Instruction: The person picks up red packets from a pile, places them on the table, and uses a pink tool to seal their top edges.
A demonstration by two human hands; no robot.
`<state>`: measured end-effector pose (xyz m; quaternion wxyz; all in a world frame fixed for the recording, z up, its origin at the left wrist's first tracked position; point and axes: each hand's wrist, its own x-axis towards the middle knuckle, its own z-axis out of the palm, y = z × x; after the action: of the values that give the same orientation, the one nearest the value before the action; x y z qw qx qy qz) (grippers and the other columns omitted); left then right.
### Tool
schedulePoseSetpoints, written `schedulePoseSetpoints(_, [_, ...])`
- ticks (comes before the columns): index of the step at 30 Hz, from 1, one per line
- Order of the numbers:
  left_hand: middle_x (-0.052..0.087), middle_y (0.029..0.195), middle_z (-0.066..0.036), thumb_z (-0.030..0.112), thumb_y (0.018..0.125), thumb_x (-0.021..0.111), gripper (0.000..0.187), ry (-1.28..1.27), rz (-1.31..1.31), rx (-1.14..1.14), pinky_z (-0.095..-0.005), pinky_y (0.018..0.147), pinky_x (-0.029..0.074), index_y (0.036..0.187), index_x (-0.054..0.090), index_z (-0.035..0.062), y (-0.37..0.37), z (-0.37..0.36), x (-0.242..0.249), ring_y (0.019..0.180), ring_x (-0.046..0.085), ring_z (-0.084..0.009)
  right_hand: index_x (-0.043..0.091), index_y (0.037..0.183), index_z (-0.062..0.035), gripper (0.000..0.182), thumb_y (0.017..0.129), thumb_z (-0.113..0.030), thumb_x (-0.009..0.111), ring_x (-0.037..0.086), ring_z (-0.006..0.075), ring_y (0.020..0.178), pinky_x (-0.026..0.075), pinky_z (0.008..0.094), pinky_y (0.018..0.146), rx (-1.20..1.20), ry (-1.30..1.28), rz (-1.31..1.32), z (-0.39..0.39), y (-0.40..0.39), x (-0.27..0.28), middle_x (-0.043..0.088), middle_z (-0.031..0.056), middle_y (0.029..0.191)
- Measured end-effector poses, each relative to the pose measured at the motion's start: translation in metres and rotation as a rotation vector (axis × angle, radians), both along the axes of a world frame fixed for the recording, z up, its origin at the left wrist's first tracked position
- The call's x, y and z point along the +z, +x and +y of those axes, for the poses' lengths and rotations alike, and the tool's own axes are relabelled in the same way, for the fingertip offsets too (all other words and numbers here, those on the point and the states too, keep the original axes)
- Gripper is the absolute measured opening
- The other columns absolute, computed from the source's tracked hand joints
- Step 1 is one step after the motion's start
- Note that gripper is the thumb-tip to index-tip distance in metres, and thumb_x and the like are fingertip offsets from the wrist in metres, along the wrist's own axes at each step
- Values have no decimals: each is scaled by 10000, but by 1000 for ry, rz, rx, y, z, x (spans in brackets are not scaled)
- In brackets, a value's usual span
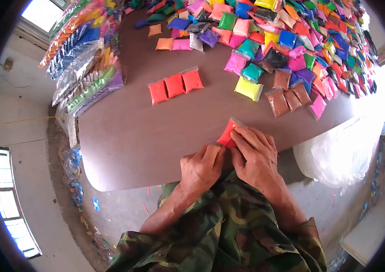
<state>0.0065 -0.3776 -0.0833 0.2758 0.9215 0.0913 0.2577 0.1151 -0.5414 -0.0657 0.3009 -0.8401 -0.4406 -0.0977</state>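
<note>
A small red packet [225, 137] in clear film is between my two hands at the table's near edge. My left hand [201, 167] has its fingers closed in a pinch at the packet's lower end. On the right side of it, my right hand [257, 155] presses thumb and fingers on the packet, its fingertips near the upper part. Beyond the hands, three red packets [174, 86] lie side by side in a row on the brown table [133, 136]. To the right, several brown packets [287, 102] lie near a yellow packet [248, 89].
A large pile of coloured packets [287, 38] covers the table's far right. Clear bags of sorted packets [88, 59] are stacked at the far left. A translucent plastic bag [342, 154] hangs by the right edge. Scraps litter the floor [129, 208].
</note>
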Motion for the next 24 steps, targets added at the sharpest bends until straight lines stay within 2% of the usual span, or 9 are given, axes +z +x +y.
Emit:
schedulePoseSetpoints(3, [736,838,-112,102,975,795,126,132,93,50,-419,573,557,900,698,72,-1,9,4,669,724,-344,763,1240,-44,395,873,-181,808,689,266,1216,500,457,976,-12,10,6,-2,-1,0,711,74,1316])
schedulePoseSetpoints(6, [728,810,-113,111,970,806,133,-50,99,165,-420,573,554,905,697,70,2,25,8,672,725,-344,764,1241,-48,416,860,-203,829,692,262,1211,493,459,990,-17,7,25,0,-2,2,711,73,1327])
schedulePoseSetpoints(10, [729,809,-130,117,968,809,133,-92,39,0,-434,603,561,908,702,64,3,4,12,693,732,-358,766,1239,-53,430,847,-211,847,693,259,1212,492,461,995,-27,1,18,0,-3,-4,712,70,1329])
schedulePoseSetpoints(15, [731,815,-138,124,964,812,134,-65,162,156,-441,626,565,899,718,55,3,25,8,709,730,-354,767,1238,-58,421,846,-190,848,693,260,1218,494,458,993,-28,12,24,-1,-3,-2,716,65,1321])
schedulePoseSetpoints(19, [731,812,-133,123,957,816,129,-198,137,58,-439,633,565,918,734,32,8,24,24,698,722,-335,763,1231,-55,380,870,-157,822,693,265,1212,499,456,993,9,5,41,-1,1,0,718,68,1305])
schedulePoseSetpoints(24, [751,851,-144,137,955,810,122,-130,145,-52,-453,672,573,926,748,36,37,32,10,765,739,-353,759,1218,-52,342,887,-131,797,692,283,1210,508,471,1006,75,14,72,-5,7,5,717,72,1289])
